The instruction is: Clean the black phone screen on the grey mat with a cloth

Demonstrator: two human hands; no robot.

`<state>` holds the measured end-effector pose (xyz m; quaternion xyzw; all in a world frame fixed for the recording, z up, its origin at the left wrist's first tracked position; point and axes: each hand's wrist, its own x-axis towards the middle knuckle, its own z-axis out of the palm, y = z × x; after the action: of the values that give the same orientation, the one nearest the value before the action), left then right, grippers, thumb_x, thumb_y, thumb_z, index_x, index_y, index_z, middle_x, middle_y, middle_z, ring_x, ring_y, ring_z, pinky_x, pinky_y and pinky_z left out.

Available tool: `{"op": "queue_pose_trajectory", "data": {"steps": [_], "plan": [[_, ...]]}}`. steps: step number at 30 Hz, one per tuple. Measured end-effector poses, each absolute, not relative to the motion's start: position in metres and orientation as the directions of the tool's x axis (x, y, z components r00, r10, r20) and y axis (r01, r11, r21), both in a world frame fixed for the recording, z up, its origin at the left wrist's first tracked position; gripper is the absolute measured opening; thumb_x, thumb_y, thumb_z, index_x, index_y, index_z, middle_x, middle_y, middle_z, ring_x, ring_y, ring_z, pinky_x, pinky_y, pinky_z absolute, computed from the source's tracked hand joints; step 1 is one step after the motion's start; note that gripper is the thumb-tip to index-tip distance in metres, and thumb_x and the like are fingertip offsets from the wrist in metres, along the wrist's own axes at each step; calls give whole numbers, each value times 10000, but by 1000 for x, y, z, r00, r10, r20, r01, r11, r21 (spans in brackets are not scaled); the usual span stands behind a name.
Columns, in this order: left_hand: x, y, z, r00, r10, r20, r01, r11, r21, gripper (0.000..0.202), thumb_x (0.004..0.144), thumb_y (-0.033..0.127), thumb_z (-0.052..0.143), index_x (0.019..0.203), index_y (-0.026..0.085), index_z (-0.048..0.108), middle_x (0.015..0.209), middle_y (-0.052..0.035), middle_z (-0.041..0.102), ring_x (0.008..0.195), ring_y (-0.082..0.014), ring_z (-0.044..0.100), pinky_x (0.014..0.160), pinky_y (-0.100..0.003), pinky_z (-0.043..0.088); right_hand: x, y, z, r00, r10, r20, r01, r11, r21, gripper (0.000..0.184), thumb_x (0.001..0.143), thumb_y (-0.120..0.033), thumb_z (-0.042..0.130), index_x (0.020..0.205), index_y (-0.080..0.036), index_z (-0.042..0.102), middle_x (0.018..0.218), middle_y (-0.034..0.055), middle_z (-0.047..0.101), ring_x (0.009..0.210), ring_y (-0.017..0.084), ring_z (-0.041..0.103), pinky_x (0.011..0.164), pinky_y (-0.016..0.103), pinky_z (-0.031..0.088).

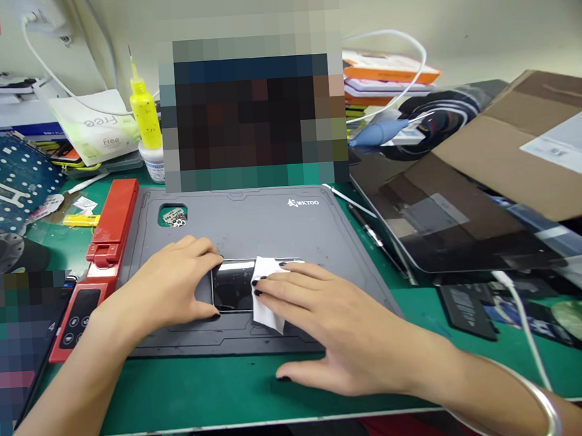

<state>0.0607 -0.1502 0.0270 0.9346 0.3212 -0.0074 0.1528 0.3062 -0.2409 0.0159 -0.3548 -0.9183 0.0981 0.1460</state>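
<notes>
A smartphone (pixel 233 287) with a dark, glossy screen lies flat and lengthwise on a grey work mat (pixel 252 220). My left hand (pixel 176 277) grips its left end, thumb at the near corner and fingers at the far corner. A folded white wipe (pixel 269 305) lies across the screen. The fingers of my right hand (pixel 326 308) press the wipe down on the glass, nearly straight, while the thumb points left over the green table mat (pixel 183 395), apart from the wipe. Much of the phone's right half is hidden under the wipe and fingers.
Left of the mat is a red folding device (pixel 118 215) with a button panel. Behind stand a yellow needle bottle (pixel 145 115) and a tissue pack (pixel 98 128). To the right are a dark tablet-like panel (pixel 448 215), a cardboard box (pixel 503 132) and a pen-like tool (pixel 368 230).
</notes>
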Motion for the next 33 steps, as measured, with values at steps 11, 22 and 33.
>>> {"op": "queue_pose_trajectory", "data": {"steps": [11,22,33], "plan": [[59,-152,28,793,594,-134,601,-730,326,481,663,239,789,1113,190,625,1218,-87,576,1101,-282,557,912,-391,497,280,-234,0,-794,599,105,550,781,-296,777,815,-570,703,1353,-40,521,1394,177,536,1327,316,420,1176,493,214],[61,-152,28,791,594,-146,608,-736,297,507,665,260,800,1131,173,621,1238,-98,570,1108,-293,549,921,-412,497,283,-236,1,-794,594,130,539,787,-299,655,838,-514,701,1315,-88,559,1338,152,589,1265,303,486,1135,492,272],[61,-152,26,797,594,-112,598,-748,290,443,671,264,787,1081,171,646,1203,-98,588,1083,-296,565,913,-417,503,274,-233,-1,-813,568,131,527,812,-249,684,824,-489,728,1327,-68,538,1372,149,562,1283,313,455,1144,494,249]]}}
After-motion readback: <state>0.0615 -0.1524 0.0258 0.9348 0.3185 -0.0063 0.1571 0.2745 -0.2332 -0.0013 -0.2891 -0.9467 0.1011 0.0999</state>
